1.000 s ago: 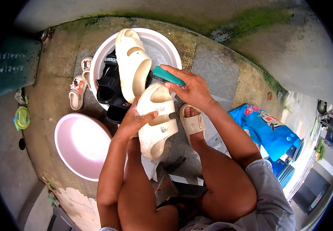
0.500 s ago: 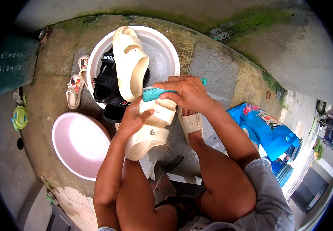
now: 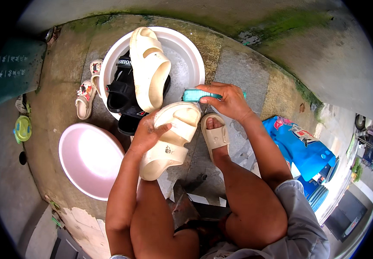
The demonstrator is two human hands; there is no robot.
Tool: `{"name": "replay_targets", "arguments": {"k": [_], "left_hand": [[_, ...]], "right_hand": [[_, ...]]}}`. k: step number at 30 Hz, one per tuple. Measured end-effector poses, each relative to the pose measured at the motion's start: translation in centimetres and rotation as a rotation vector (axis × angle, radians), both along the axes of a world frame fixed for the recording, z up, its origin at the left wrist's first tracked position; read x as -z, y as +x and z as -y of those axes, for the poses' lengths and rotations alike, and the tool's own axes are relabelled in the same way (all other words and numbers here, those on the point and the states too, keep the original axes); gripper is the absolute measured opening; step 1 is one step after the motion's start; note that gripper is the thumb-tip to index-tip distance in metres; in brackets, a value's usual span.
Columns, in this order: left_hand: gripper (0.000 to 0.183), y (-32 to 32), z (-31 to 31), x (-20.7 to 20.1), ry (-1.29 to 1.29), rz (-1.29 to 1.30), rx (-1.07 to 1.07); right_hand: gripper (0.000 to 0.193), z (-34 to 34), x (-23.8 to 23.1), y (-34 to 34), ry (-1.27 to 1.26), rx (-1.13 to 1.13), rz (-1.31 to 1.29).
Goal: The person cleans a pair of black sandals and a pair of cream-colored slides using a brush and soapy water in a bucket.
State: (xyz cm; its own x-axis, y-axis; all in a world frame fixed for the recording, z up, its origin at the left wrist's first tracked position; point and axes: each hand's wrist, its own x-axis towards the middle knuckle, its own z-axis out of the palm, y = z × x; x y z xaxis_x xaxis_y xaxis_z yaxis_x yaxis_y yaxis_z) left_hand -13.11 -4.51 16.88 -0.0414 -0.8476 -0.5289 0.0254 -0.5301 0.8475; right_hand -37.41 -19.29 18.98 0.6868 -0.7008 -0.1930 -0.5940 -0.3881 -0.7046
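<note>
A cream slide sandal [image 3: 169,144] is gripped along its left side by my left hand [image 3: 148,133], its toe end pointing away from me. My right hand [image 3: 229,100] is closed round a teal scrubbing brush [image 3: 197,95], whose head is just beyond the sandal's toe end. Past my left hand, a second cream sandal [image 3: 145,73] leans on black sandals [image 3: 121,93] in a white basin [image 3: 199,58] of cloudy water. The bristles of the brush are mostly hidden.
An empty pink basin [image 3: 85,162] stands at the left. Small decorated clogs [image 3: 84,100] lie beside the white basin. A blue bag [image 3: 300,144] and a blue bucket [image 3: 318,194] are on the right. A mossy wall [image 3: 272,30] runs along the far side.
My right hand has moved the brush right and off the top of the sandal, uncovering its toe end. My left hand keeps its hold, with the sandal nearly still.
</note>
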Motion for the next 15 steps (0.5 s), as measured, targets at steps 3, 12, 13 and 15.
{"name": "replay_targets", "arguments": {"k": [3, 12, 13, 15], "left_hand": [[0.041, 0.3, 0.6, -0.5, 0.0, -0.007, 0.021], [0.04, -0.2, 0.1, 1.0, -0.032, 0.048, 0.048], [0.04, -0.6, 0.0, 1.0, -0.024, 0.076, 0.081], [0.04, -0.6, -0.2, 0.9, -0.013, 0.108, 0.113]], "right_hand": [[0.035, -0.6, 0.0, -0.4, 0.066, 0.113, 0.094], [0.034, -2.3, -0.4, 1.6, 0.014, 0.033, 0.073], [0.035, -2.4, -0.5, 2.1, -0.069, -0.065, 0.019], [0.036, -3.1, -1.7, 3.8, -0.063, -0.196, -0.013]]}}
